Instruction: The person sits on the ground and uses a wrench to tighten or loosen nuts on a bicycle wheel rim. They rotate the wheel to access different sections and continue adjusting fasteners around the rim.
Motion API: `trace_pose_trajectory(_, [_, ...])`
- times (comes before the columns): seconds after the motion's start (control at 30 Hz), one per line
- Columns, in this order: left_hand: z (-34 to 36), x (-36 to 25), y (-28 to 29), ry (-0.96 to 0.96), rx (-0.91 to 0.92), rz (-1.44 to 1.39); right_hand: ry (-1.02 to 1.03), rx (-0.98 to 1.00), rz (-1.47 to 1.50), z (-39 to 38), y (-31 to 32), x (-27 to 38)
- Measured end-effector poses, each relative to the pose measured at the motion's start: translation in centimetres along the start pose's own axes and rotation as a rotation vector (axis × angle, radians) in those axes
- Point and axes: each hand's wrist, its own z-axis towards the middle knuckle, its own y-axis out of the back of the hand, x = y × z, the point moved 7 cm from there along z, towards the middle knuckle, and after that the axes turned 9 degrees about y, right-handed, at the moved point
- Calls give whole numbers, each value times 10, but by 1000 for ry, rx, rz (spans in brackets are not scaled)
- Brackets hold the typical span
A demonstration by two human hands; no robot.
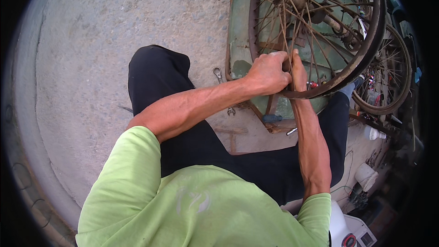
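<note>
A rusty bicycle wheel with thin spokes stands upright in front of me, resting over a green metal frame. My left hand is closed around spokes near the wheel's lower rim. My right hand sits just beside it, fingers pinched on a spoke close to the rim. Whether either hand also holds a small tool is hidden by the fingers. My knees in black trousers flank the wheel.
A combination wrench lies on the concrete floor beside the frame. A blue-handled screwdriver lies below the wheel. A second bicycle wheel leans at right, with white containers and clutter lower right.
</note>
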Motion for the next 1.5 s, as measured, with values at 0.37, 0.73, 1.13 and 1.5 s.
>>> trace_pose_trajectory(0.37, [-8, 13, 8, 146, 351, -109, -84, 9, 82, -15, -17, 9])
trace_pose_trajectory(0.73, [-2, 22, -13, 15, 410, -281, -58, -14, 57, -7, -6, 0])
trace_pose_trajectory(1.13, [-3, 17, -8, 59, 615, -328, -86, 58, 182, -11, -13, 5])
trace_pose_trajectory(1.5, [-5, 7, -5, 4, 357, -168, -24, 34, -66, -8, -6, 5])
